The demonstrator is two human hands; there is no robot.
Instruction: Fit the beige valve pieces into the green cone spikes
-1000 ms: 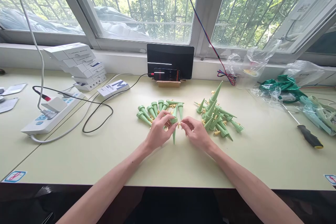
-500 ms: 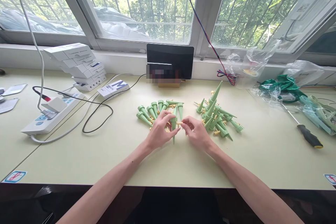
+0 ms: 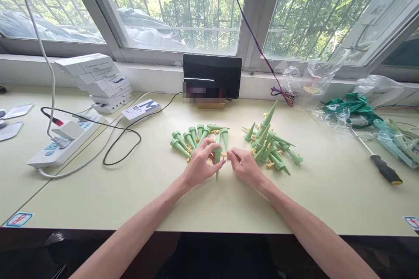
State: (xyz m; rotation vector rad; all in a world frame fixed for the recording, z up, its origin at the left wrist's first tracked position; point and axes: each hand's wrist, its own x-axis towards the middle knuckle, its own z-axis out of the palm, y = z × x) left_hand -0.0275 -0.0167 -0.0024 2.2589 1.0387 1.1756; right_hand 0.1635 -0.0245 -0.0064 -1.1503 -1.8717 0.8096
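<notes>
My left hand (image 3: 202, 161) grips a green plant watering spike (image 3: 218, 157), its pointed end toward me. A small yellow valve (image 3: 224, 155) sticks out of the spike's right side, and my right hand (image 3: 244, 163) pinches its outer end between thumb and fingers. Behind my left hand, several green spikes (image 3: 188, 137) with yellow valves lie fanned out. Another spike (image 3: 224, 137) lies just beyond the held one. To the right of my right hand is a heap of green spikes (image 3: 270, 146), also with yellow valves.
A black screen (image 3: 212, 74) stands at the back by the window. White boxes (image 3: 98, 78), a power strip (image 3: 65, 141) and cables are on the left. A screwdriver (image 3: 386, 170), plastic bags (image 3: 353, 111) and tape rolls (image 3: 402, 139) lie on the right.
My right fingers have shifted slightly and turned at the yellow valve. The held spike has moved only a little; the fanned spikes and the heap look the same.
</notes>
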